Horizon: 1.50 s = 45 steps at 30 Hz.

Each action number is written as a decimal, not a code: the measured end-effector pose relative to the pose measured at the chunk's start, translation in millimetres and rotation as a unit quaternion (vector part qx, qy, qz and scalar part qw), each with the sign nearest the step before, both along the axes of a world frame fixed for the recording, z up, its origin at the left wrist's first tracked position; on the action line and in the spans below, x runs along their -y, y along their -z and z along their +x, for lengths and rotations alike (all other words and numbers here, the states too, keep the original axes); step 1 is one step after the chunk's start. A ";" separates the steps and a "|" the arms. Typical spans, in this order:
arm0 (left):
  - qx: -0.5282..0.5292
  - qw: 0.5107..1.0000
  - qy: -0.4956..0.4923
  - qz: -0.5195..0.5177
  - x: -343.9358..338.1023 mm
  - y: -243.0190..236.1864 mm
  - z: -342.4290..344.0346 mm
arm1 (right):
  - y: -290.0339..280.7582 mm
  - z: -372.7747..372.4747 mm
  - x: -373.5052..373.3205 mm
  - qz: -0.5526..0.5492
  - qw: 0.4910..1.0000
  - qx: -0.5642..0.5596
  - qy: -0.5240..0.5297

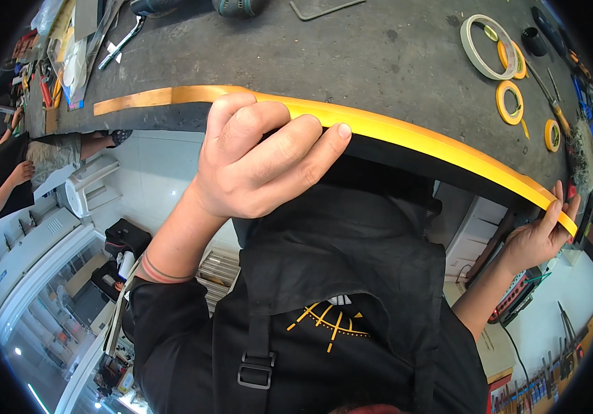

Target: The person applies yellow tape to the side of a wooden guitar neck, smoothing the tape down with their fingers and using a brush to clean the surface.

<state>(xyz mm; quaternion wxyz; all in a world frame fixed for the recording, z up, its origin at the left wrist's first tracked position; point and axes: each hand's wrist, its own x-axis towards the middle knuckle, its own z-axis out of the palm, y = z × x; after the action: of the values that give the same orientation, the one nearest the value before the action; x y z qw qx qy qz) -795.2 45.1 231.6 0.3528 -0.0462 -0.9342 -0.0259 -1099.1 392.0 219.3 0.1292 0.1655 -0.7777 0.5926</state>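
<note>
A long, narrow strip (407, 139) lies along the near edge of the dark workbench, orange-brown at its left end and bright yellow from the middle to the right. My left hand (262, 155) grips it left of the middle, fingers curled over its near side; the thumb is hidden. At the far right my right hand (539, 234) pinches the strip's yellow end, which sticks out past the fingers. Whether the yellow is tape or the strip's own surface, I cannot tell.
On the workbench (379, 62) lie a large pale tape roll (469, 52), several yellow tape rolls (500, 103), a hex key (324, 12) and a ratchet wrench (122, 43). Plastic bags (75, 69) and tools crowd the left. Another person (6, 172) is at far left.
</note>
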 end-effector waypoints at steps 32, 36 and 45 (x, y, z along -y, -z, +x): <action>0.020 0.998 0.057 -0.005 -27.7 -9.5 -43.8 | 0.6 3.1 1.7 -0.004 1.000 -0.012 0.001; 0.019 0.998 0.066 -0.002 -32.2 -9.1 -51.3 | 0.2 4.7 2.5 0.000 1.000 -0.009 0.008; 0.027 0.996 0.079 0.011 -41.8 -12.4 -65.3 | 2.5 -0.2 -6.8 0.024 1.000 -0.014 -0.009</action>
<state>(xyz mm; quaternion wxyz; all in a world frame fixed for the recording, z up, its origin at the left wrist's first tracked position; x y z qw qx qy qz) -860.5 87.0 244.0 0.3244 -0.1154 -0.9366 -0.0658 -1099.3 398.8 216.8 0.1311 0.1839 -0.7882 0.5725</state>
